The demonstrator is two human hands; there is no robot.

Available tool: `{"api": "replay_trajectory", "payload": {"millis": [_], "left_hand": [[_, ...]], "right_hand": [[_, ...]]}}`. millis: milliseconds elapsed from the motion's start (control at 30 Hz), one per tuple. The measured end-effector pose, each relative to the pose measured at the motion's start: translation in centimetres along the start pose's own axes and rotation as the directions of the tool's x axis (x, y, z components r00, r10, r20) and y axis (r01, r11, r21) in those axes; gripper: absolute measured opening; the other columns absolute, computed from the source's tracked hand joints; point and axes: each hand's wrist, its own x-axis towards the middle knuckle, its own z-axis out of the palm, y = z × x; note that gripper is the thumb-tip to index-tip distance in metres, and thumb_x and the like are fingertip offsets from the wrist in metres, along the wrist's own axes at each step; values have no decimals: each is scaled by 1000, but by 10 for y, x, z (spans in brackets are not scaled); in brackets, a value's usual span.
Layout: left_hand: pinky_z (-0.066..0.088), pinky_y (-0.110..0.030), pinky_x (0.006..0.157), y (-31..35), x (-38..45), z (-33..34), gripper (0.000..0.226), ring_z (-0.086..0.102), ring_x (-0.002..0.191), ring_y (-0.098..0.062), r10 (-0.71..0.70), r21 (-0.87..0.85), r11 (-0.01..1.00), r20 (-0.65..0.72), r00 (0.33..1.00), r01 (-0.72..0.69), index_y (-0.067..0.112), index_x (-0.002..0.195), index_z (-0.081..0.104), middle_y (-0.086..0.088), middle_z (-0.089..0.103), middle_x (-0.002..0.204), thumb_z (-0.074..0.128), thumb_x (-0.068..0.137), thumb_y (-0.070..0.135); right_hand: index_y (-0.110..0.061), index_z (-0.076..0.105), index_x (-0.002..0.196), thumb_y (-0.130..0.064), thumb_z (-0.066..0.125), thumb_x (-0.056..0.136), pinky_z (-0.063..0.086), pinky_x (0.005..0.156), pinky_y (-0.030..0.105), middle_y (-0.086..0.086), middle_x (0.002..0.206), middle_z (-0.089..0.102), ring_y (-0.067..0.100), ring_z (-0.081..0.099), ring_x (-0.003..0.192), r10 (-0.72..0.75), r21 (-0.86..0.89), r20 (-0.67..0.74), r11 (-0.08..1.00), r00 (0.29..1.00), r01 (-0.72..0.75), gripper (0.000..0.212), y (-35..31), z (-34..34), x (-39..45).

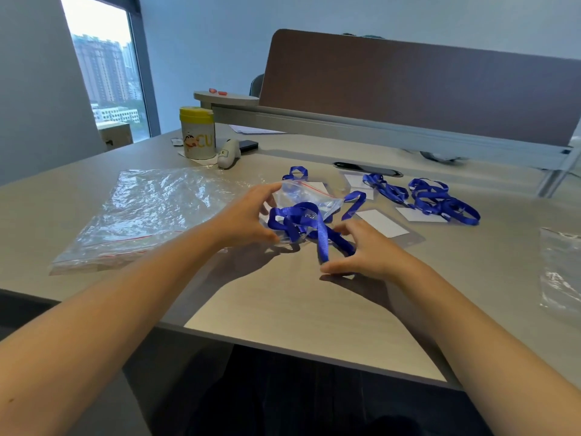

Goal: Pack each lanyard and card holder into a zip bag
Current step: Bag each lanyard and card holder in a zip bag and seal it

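Observation:
My left hand (248, 215) grips a small clear zip bag (306, 196) with a red seal line, held just above the desk. A blue lanyard (301, 221) lies partly inside the bag, and a loop of it hangs out toward me. My right hand (361, 250) pinches that loose loop (323, 243) beside the bag's mouth. A white card holder (385, 223) lies flat just right of my right hand. More blue lanyards (440, 199) with white card holders (421, 215) are piled further right.
A large clear bag (147, 212) holding several zip bags lies at the left. Another clear bag (561, 269) sits at the right edge. A yellow-lidded canister (197, 132), a white device (229, 154) and a dark phone (248, 144) stand behind, before a brown partition (408, 86).

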Motion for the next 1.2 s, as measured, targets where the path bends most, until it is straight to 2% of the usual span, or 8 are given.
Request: {"api": "replay_trajectory", "payload": {"millis": [100,233,400,467,600,767,1000,1200], "left_hand": [[42,-21,79,0,0,1,90,44,98,-11,-5,6,1000,2,1000,5,19,142,22,-9,42,132,76,70,11],[43,-21,79,-1,1,1,91,44,99,-11,-22,14,1000,5,1000,21,19,143,22,-10,43,132,76,70,12],[42,-21,79,-1,2,1,90,44,98,-11,-33,21,999,8,999,33,18,142,22,-10,45,132,75,71,12],[42,-21,80,-1,2,0,90,45,99,-11,-35,22,999,11,999,35,18,142,23,-10,45,131,75,70,12],[42,-21,81,0,0,0,89,44,99,-11,-37,17,999,8,999,37,17,142,23,-10,45,132,75,71,11],[42,-22,80,1,-1,1,88,45,99,-11,-36,32,999,2,999,36,17,142,23,-10,46,131,75,71,11],[42,-22,81,4,-5,2,86,44,99,-12,-33,48,998,-2,999,33,16,142,24,-11,45,132,74,72,11],[42,-21,81,6,-8,2,86,44,98,-12,-39,70,997,-2,999,39,17,142,24,-10,45,132,74,72,12]], "right_hand": [[-18,44,129,-47,71,69,40,84,25,4,130,47,16,45,108,51,-79,35,996,998,-48,72,3,0,0],[-12,52,121,-35,70,76,39,76,24,8,121,56,13,46,94,74,-52,59,996,996,-71,54,-1,-4,1],[-6,61,110,-20,67,80,43,83,31,13,116,60,23,52,97,133,20,70,991,989,-135,34,1,-12,2],[-6,64,107,-19,64,82,41,78,28,13,113,61,19,50,92,150,36,43,988,988,-152,27,3,-13,2],[-6,60,108,-33,63,82,41,74,28,14,108,62,17,50,86,175,-39,28,984,984,-174,38,6,-9,2],[-11,56,108,-44,64,78,43,63,21,2,94,57,15,52,84,229,-5,97,973,969,-229,45,11,-20,-9],[-12,53,92,-36,69,76,41,59,23,-1,78,53,12,49,65,310,38,128,948,942,-317,33,20,-27,-23],[-15,55,84,-22,71,77,41,52,18,2,81,57,10,50,59,251,77,204,959,946,-271,19,16,-25,-28]]}}
